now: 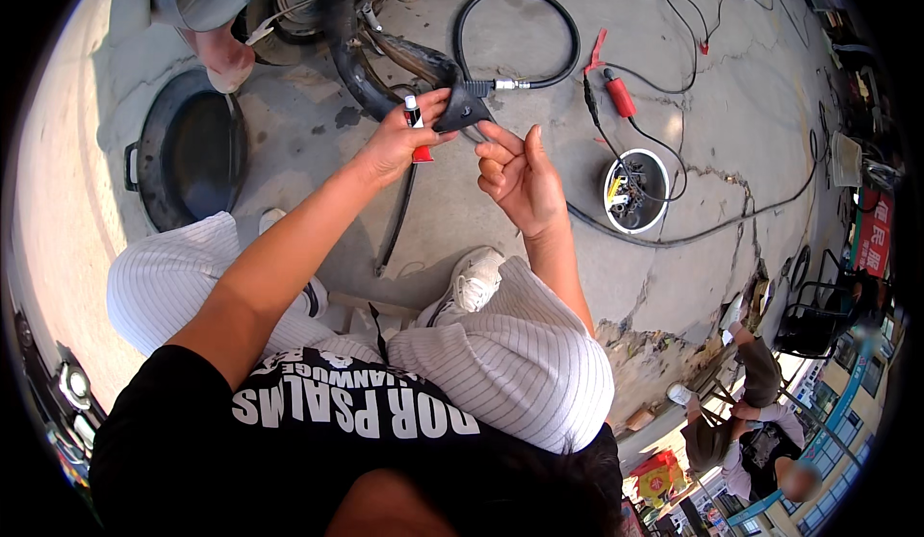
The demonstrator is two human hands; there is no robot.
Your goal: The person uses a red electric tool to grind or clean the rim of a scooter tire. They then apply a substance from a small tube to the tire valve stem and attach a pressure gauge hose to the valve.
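Observation:
My left hand (385, 152) is closed round a small red and black squeeze tube (422, 152) with a white cap pointing away from me. Its fingertips also reach under a black rubber inner tube (464, 109), which is pulled out from a wheel (300, 3) at the top left. Across from it, my right hand (527, 181) has the index finger stretched to the inner tube's near right edge. That hand's thumb stands apart and the other fingers are half bent; I see nothing held in it.
A black basin (243, 142) stands at the left. To the right are a white bucket (664, 186) of small parts, a red cylindrical tool (620, 96) and cables. A black hose (576, 41) loops beyond my hands. Another person (760, 431) sits at the lower right.

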